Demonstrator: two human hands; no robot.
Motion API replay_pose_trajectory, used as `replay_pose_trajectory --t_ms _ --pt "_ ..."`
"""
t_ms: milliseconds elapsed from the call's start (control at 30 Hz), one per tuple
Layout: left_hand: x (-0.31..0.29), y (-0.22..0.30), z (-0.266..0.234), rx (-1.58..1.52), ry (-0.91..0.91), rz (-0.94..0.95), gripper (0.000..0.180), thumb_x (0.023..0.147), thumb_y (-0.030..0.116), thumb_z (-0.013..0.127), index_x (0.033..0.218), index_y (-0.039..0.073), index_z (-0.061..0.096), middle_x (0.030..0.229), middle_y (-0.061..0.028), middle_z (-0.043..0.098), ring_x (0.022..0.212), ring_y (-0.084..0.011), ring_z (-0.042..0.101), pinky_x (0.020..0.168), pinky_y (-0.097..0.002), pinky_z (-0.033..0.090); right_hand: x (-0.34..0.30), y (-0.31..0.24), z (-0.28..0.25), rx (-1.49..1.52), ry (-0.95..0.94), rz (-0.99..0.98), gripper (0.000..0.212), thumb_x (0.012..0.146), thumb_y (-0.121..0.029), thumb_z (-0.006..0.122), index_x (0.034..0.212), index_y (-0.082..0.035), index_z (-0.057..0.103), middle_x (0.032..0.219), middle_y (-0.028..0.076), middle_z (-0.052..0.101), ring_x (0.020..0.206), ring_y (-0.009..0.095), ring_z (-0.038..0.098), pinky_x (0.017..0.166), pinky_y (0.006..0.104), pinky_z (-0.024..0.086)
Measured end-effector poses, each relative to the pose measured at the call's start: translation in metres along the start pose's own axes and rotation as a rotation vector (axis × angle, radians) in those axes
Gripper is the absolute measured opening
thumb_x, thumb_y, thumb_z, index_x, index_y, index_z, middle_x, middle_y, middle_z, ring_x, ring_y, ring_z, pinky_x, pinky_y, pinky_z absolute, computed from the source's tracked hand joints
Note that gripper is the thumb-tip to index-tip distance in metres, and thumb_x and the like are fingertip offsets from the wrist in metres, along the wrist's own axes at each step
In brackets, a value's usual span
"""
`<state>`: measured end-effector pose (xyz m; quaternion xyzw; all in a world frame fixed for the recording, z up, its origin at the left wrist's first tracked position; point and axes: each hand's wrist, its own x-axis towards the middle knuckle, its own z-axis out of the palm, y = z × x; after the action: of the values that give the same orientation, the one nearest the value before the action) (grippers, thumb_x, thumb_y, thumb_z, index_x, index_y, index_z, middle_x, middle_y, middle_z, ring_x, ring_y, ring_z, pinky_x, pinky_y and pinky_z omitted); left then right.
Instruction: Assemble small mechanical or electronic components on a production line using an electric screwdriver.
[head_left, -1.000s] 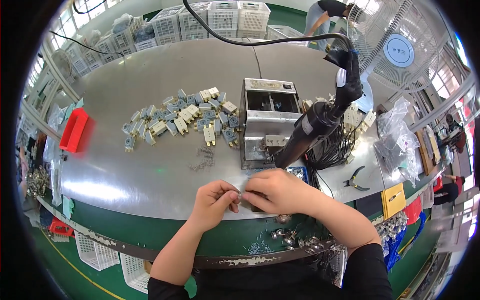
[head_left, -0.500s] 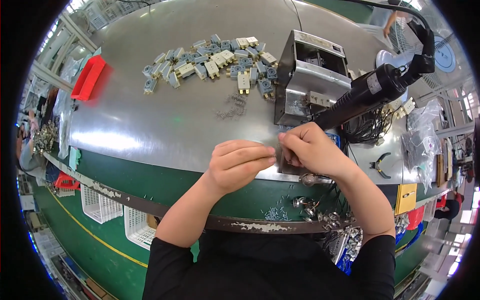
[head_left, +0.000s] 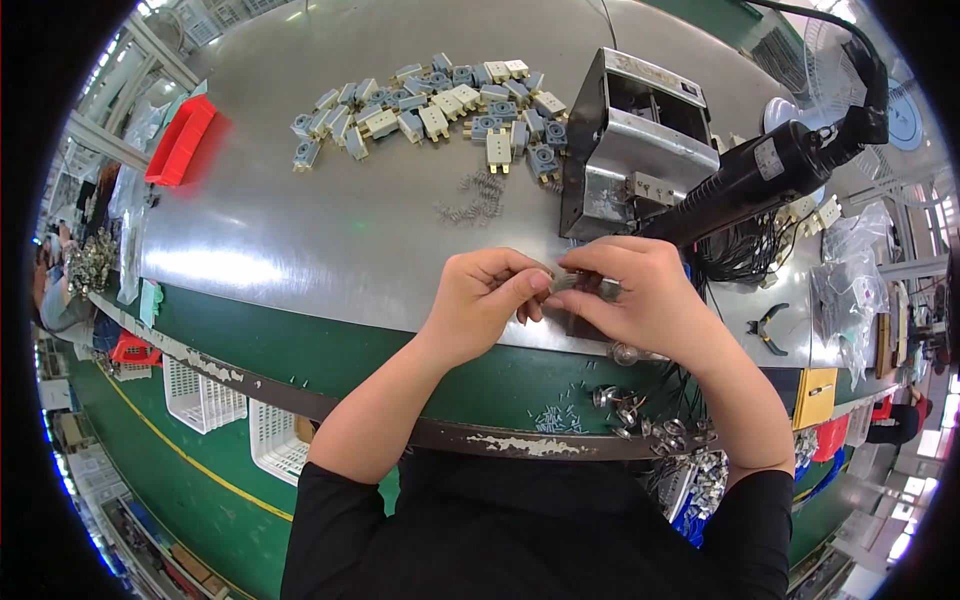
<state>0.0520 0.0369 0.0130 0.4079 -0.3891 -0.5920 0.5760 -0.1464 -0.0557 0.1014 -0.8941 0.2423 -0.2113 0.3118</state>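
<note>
My left hand (head_left: pixel 488 300) and my right hand (head_left: pixel 635 292) meet above the near edge of the steel tabletop. Thumb and fingers of the left are pinched, its fingertips almost at those of the right. Curled fingers of my right hand close round a small greyish piece (head_left: pixel 574 288), mostly covered, whose kind I cannot make out. Whether the left also grips it, or some tinier part, is hidden. Just beyond the hands stand a metal box-shaped fixture (head_left: pixel 640 145) and a slanted black powered screwdriver (head_left: pixel 745 185). Loose small springs (head_left: pixel 476 198) lie farther left.
Grey and cream plug-like blocks (head_left: pixel 433 122) with brass prongs are heaped at the back. A red tray (head_left: pixel 182 140) stands far left, pliers (head_left: pixel 768 330) at right. Small screws (head_left: pixel 558 418) and round metal parts (head_left: pixel 622 408) lie on the green near strip, close to the table edge.
My left hand has turned, its thumb now showing against the fingers. My right hand has opened from a tight curl into a wider grip, exposing the greyish piece. The view has shifted slightly.
</note>
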Motion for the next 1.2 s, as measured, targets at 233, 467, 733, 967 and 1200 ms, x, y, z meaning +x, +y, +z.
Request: replay_pose_trajectory --t_ms 233,467,733,967,1200 --pt "0.003 -0.002 0.001 0.032 -0.083 -0.017 0.026 0.11 0.017 0.058 0.099 -0.003 0.071 0.086 -0.0081 0.071 0.071 -0.013 0.067 0.064 -0.0271 0.055 0.0 0.009 0.004 0.063 -0.046 -0.063 0.016 0.086 -0.006 0.081 0.1 -0.001 0.075 0.088 0.014 0.074 0.079 0.032 0.073 0.072 0.0373 0.058" --pt "-0.001 -0.001 0.002 0.375 -0.049 0.102 0.022 0.11 0.016 0.057 0.102 -0.002 0.066 0.089 -0.0059 0.069 0.078 -0.0098 0.066 0.071 -0.0251 0.054 0.0 0.008 0.004 0.052 -0.07 -0.027 0.013 0.088 -0.007 0.079 0.098 -0.001 0.074 0.087 0.015 0.073 0.077 0.034 0.07 0.071 0.0387 0.057" --pt "0.001 -0.002 0.008 0.244 0.227 0.241 0.017 0.108 0.012 0.062 0.102 -0.003 0.066 0.089 -0.0061 0.069 0.08 -0.0119 0.067 0.071 -0.0268 0.055 0.001 0.016 0.009 -0.02 -0.065 0.059 0.02 0.091 -0.017 0.079 0.097 0.001 0.073 0.085 0.018 0.072 0.078 0.039 0.07 0.072 0.044 0.057" --pt "0.001 0.0 0.0 0.116 0.061 -0.001 0.028 0.111 0.021 0.058 0.097 -0.002 0.068 0.082 -0.0057 0.07 0.067 -0.0113 0.063 0.062 -0.0261 0.052 0.012 0.009 0.008 0.102 -0.016 0.002 0.019 0.086 -0.009 0.082 0.101 0.001 0.076 0.088 0.015 0.076 0.08 0.03 0.076 0.072 0.037 0.059" --pt "0.002 -0.003 -0.002 0.1 -0.034 0.089 0.024 0.11 0.017 0.059 0.099 -0.002 0.07 0.087 -0.0059 0.071 0.07 -0.0115 0.066 0.065 -0.0259 0.054 0.01 0.006 0.003 0.082 -0.088 -0.024 0.014 0.09 -0.012 0.077 0.097 0.0 0.075 0.084 0.018 0.073 0.078 0.037 0.072 0.073 0.0429 0.058"
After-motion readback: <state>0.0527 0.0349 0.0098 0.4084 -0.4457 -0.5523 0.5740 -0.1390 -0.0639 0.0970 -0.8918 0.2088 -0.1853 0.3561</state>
